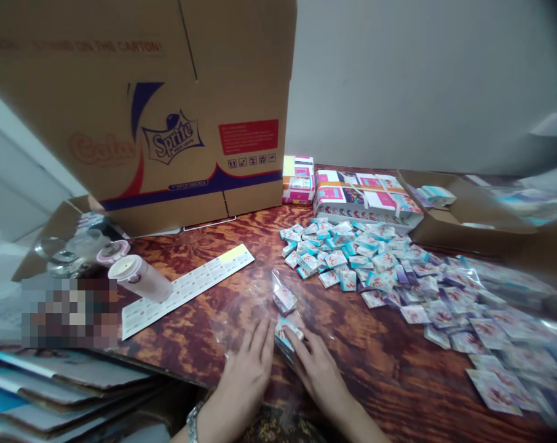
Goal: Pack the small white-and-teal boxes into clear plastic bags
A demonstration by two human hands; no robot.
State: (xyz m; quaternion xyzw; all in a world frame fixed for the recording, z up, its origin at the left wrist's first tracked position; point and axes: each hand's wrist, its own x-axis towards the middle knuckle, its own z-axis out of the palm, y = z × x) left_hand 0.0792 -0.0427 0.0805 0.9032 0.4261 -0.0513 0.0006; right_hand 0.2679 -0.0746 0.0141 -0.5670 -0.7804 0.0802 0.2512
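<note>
On the reddish-brown table (190, 240), my left hand (248, 363) lies with its fingers stretched out over clear plastic film (232, 314). My right hand (318, 366) has its fingers on a small white and blue packet (288, 331) just right of the left fingertips. Another small packet (284, 299) lies a little farther off, on or in the clear plastic. A large pile of similar packets (347, 252) spreads to the right, some with purple edges. The thumbs are hard to make out.
A large cardboard carton (205, 67) stands at the back left. Before it are a white-lidded cup (142, 280) and a printed strip (190, 289). Wrapped bundles (366, 197) and an open box (472, 209) stand behind the pile. Stacked cardboard sheets (66, 375) are at lower left.
</note>
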